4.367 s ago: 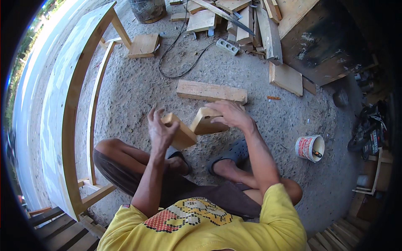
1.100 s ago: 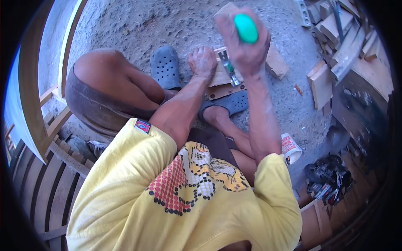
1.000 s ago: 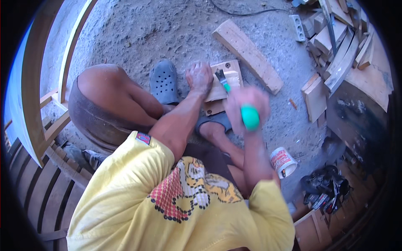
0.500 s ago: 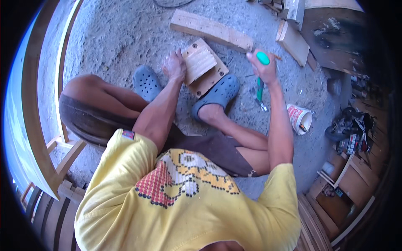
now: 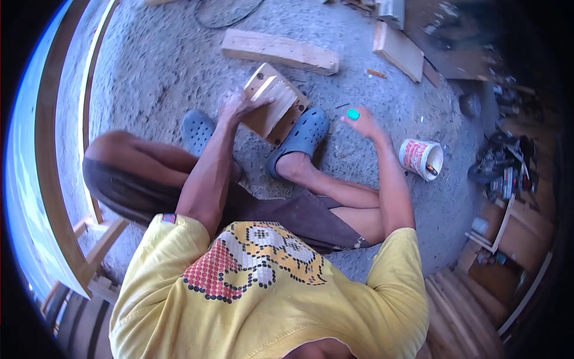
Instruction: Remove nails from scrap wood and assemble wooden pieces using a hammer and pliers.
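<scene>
A pale wooden block (image 5: 278, 106) sits on a square wooden board (image 5: 261, 124) with dark round fixings at its corners. My left hand (image 5: 237, 106) grips the left edge of this piece, thumb stretched over the block and other fingers partly hidden at the side. The piece looks slightly tilted beside my right clog (image 5: 304, 133). Off to the right, my right hand (image 5: 362, 122) is closed around the green handle of a hammer (image 5: 353, 114). Only the rounded handle end shows; the metal head is hidden beneath the hand and forearm.
A thick wooden beam (image 5: 281, 51) lies beyond the piece on the rough grey ground. To the right stands a white bucket (image 5: 412, 157) with small items inside. A plank (image 5: 397, 51) lies at the far right. A wooden frame (image 5: 51, 137) rises along the left.
My left hand has moved from beside the wooden piece onto its edge, and the piece has tilted. My right hand has come lower and nearer, the hammer's head passing out of sight. The view has shifted.
</scene>
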`<state>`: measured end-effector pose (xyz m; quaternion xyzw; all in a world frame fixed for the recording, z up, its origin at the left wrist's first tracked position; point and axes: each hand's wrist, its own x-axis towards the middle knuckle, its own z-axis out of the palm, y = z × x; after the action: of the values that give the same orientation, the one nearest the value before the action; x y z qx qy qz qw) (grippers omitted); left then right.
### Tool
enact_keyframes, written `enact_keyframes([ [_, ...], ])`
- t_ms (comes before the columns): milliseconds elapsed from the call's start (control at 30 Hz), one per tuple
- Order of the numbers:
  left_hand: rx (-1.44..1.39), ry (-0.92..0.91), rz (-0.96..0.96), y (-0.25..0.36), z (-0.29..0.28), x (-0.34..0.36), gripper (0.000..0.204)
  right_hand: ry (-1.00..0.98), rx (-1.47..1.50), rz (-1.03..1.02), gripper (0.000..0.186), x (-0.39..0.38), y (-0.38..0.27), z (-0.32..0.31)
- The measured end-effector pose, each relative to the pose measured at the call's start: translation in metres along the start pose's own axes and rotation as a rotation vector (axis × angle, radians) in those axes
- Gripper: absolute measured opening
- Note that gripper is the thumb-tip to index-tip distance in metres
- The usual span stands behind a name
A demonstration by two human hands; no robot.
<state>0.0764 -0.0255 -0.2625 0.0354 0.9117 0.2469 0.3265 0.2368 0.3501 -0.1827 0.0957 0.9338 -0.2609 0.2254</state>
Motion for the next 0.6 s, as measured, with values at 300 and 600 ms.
enact_keyframes([
  [300, -0.193, -0.104, 0.011, 0.006, -0.020, 0.010, 0.108, 0.014, -0.298, 0.287, 0.087, -0.073, 0.037, 0.061],
  [600, 0.085, 0.114, 0.202, 0.037, -0.015, -0.025, 0.087, 0.409, 0.652, 0.363, 0.122, 0.030, -0.170, 0.114],
])
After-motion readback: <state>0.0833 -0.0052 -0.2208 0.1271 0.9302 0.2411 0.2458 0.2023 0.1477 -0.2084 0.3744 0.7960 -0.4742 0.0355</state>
